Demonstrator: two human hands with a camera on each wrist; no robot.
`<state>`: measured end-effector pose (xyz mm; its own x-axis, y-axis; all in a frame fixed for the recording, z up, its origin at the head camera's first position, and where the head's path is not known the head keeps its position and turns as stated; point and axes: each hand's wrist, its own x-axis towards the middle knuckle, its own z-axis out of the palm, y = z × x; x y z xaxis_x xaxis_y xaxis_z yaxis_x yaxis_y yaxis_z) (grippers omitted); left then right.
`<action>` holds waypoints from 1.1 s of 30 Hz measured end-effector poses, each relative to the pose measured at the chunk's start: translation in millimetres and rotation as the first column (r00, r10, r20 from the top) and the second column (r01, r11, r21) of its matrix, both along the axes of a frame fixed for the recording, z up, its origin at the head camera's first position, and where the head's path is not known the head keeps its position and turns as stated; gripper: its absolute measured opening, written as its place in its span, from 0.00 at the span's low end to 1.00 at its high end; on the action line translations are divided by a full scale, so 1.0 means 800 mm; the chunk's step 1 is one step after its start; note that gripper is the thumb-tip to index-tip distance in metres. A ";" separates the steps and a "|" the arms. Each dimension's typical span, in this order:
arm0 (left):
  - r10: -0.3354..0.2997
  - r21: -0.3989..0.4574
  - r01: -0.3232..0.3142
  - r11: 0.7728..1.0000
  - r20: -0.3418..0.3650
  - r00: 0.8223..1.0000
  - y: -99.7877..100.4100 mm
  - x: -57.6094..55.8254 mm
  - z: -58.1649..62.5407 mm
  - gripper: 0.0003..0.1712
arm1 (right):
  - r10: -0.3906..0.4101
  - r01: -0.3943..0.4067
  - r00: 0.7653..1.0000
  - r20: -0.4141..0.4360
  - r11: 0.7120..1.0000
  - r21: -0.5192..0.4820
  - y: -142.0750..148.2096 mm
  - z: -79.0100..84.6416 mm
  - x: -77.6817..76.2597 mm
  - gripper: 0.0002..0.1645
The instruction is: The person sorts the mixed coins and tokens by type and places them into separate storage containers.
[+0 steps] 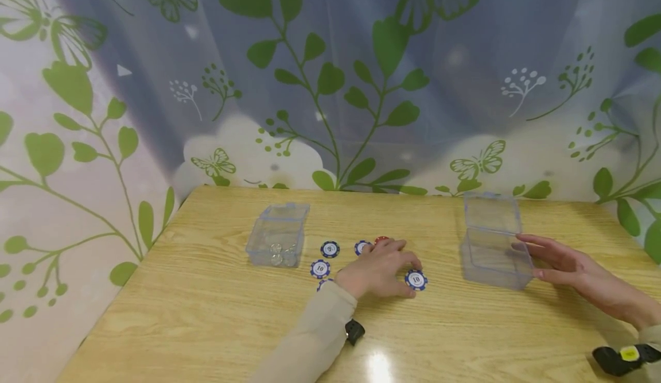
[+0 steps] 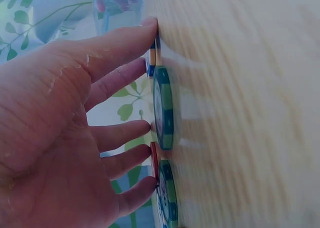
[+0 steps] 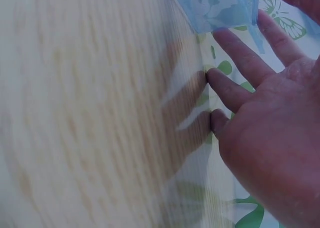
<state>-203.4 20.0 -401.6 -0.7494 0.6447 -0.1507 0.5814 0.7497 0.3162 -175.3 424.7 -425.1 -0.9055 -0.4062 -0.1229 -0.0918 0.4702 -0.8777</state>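
Note:
My left hand (image 1: 379,271) reaches low over the table, thumb and index finger at opposite edges of a blue-and-white poker chip (image 1: 416,279) marked 10, pinching it. Its other fingers spread over a red chip (image 1: 381,239) and a blue chip (image 1: 362,248), both partly covered. Left of this hand lie a dark chip (image 1: 330,249) and another blue 10 chip (image 1: 320,269); one more is half hidden by the wrist. With fairly straight fingers, my right hand (image 1: 578,265) touches the right side of a clear plastic box (image 1: 498,277), whose lid stands raised.
A second clear box (image 1: 253,251) with its lid raised stands at the left, holding several clear round pieces (image 1: 276,249). A patterned curtain (image 1: 330,113) hangs behind the wooden table (image 1: 206,314).

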 end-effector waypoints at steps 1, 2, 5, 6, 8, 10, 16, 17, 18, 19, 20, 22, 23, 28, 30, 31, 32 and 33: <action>0.009 0.000 -0.009 1.000 0.006 1.000 0.001 0.000 0.000 0.25 | 0.003 -0.003 1.000 0.003 1.000 -0.004 0.000 0.000 0.000 0.40; 0.014 -0.002 -0.014 1.000 0.008 1.000 0.002 0.000 0.001 0.24 | 0.004 -0.004 1.000 0.001 1.000 -0.006 0.000 0.000 0.000 0.40; 0.025 -0.007 -0.025 1.000 0.010 1.000 0.004 0.000 0.002 0.21 | 0.007 -0.007 1.000 0.001 1.000 -0.004 0.000 0.000 0.000 0.40; 0.027 -0.010 -0.027 1.000 0.009 1.000 0.004 0.000 0.003 0.20 | 0.007 -0.007 1.000 0.000 1.000 -0.002 0.000 0.000 0.000 0.40; 0.029 -0.015 -0.029 0.999 0.010 1.000 0.005 0.000 0.004 0.20 | 0.004 -0.004 1.000 0.002 1.000 0.002 0.000 0.000 0.000 0.40; 0.031 -0.022 -0.030 0.999 0.012 0.999 0.006 0.001 0.006 0.19 | 0.005 -0.005 1.000 0.007 1.000 0.003 0.001 -0.001 -0.001 0.40; 0.042 -0.027 -0.042 0.999 -0.017 0.999 0.009 0.006 0.011 0.18 | 0.018 -0.018 1.000 0.012 1.000 -0.009 0.000 -0.001 -0.001 0.40; 0.043 -0.023 -0.044 0.999 -0.029 0.999 0.009 0.007 0.012 0.19 | 0.020 -0.020 1.000 0.012 1.000 -0.012 -0.001 -0.001 -0.001 0.40; 0.044 -0.021 -0.045 0.999 -0.042 0.998 0.010 0.008 0.012 0.19 | 0.021 -0.021 1.000 0.014 1.000 -0.014 -0.001 -0.001 -0.001 0.40; 0.045 -0.018 -0.046 0.999 -0.052 0.998 0.011 0.009 0.013 0.19 | 0.022 -0.021 1.000 0.012 1.000 -0.017 -0.001 -0.001 -0.001 0.40; 0.044 -0.020 -0.046 0.999 -0.063 0.997 0.012 0.011 0.014 0.19 | 0.022 -0.022 1.000 0.013 1.000 -0.018 -0.001 -0.001 -0.001 0.40; 0.037 -0.024 -0.039 0.999 -0.080 0.996 0.013 0.012 0.015 0.20 | 0.024 -0.024 1.000 0.013 0.999 -0.023 -0.002 -0.001 -0.001 0.40; 0.031 -0.027 -0.033 0.999 -0.089 0.996 0.014 0.012 0.016 0.21 | 0.023 -0.023 1.000 0.014 0.999 -0.024 -0.002 -0.001 -0.001 0.40; 0.011 -0.012 -0.012 1.000 -0.095 0.995 0.015 0.011 0.014 0.21 | 0.012 -0.011 1.000 0.024 1.000 -0.021 -0.003 -0.001 0.001 0.40; 0.004 -0.002 -0.004 1.000 -0.093 0.996 0.014 0.011 0.013 0.21 | 0.011 -0.010 1.000 0.027 1.000 -0.022 -0.003 0.000 0.001 0.40; 0.000 0.006 0.001 1.000 -0.088 0.996 0.013 0.010 0.013 0.21 | 0.011 -0.011 1.000 0.028 1.000 -0.024 -0.003 0.000 0.001 0.40; -0.005 0.016 0.007 1.000 -0.083 0.997 0.012 0.009 0.013 0.21 | 0.012 -0.011 1.000 0.027 1.000 -0.025 -0.002 0.000 0.001 0.40; -0.012 0.027 0.014 1.000 -0.076 0.997 0.011 0.009 0.013 0.21 | 0.012 -0.012 1.000 0.028 1.000 -0.024 -0.002 0.000 0.001 0.40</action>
<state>-196.5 28.9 -391.4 -0.7498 0.6573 -0.0757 0.6140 0.7338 0.2908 -174.4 423.1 -424.8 -0.8969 -0.4202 -0.1378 -0.0728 0.4477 -0.8912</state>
